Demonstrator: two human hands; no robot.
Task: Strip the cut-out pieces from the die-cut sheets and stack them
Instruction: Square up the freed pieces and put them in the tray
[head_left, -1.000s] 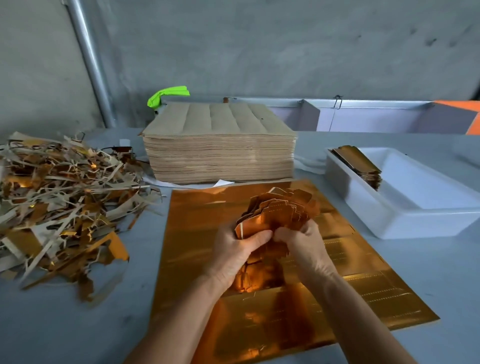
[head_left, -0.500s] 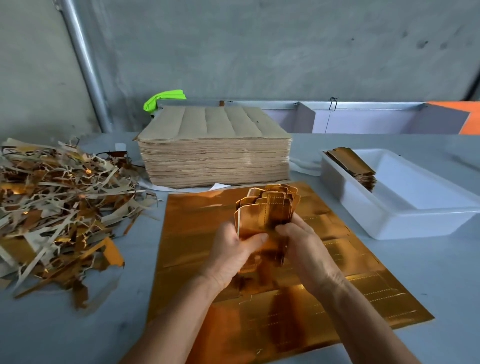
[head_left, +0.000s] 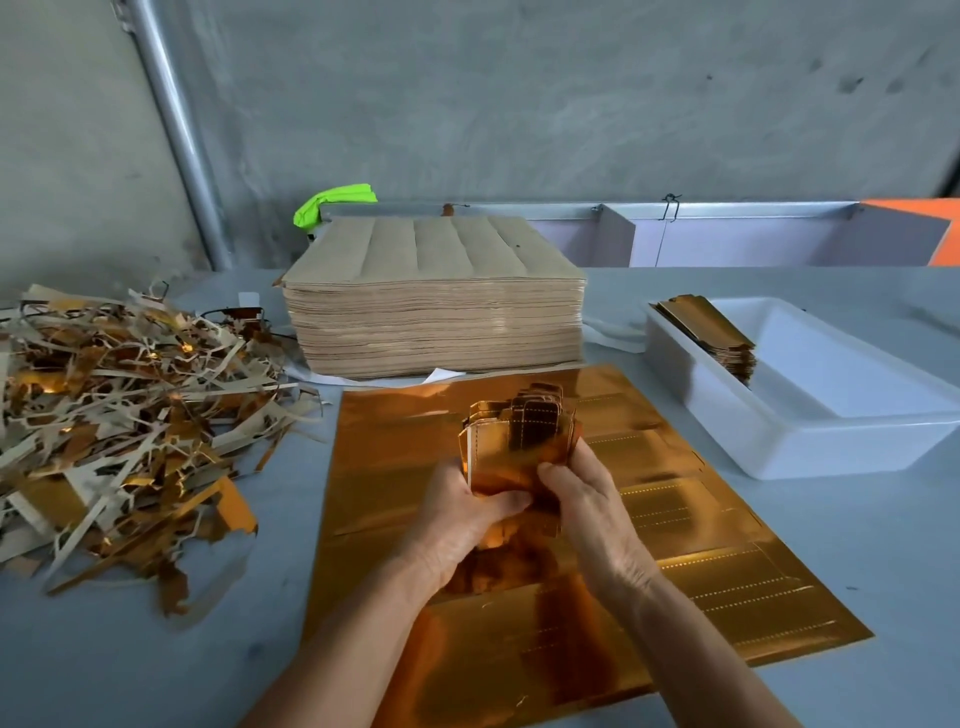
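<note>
Two hands: left hand (head_left: 457, 525), right hand (head_left: 592, 514). One gold die-cut sheet (head_left: 701, 545), one tall stack of brown sheets (head_left: 436, 317), one white tray (head_left: 810, 441), one scrap heap (head_left: 119, 415), two bundles of cut-out pieces: held bundle (head_left: 514, 441), tray bundle (head_left: 711, 332).

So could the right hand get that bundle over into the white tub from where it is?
Probably yes. The right hand grips the gold pieces, and the white tub sits open on that side with nothing between.

Cut-out pieces (head_left: 511, 447) and sheet (head_left: 691, 530), centre frame: glossy gold foil card, mirror-like. Stack (head_left: 436, 312) upper centre: matt brown paper backs. Tray (head_left: 810, 441) right: smooth white plastic. Scrap pile (head_left: 119, 415) left: foil w/ matt grey card. Pipe (head_left: 176, 130): metal. Wall (head_left: 519, 93): rough concrete.
</note>
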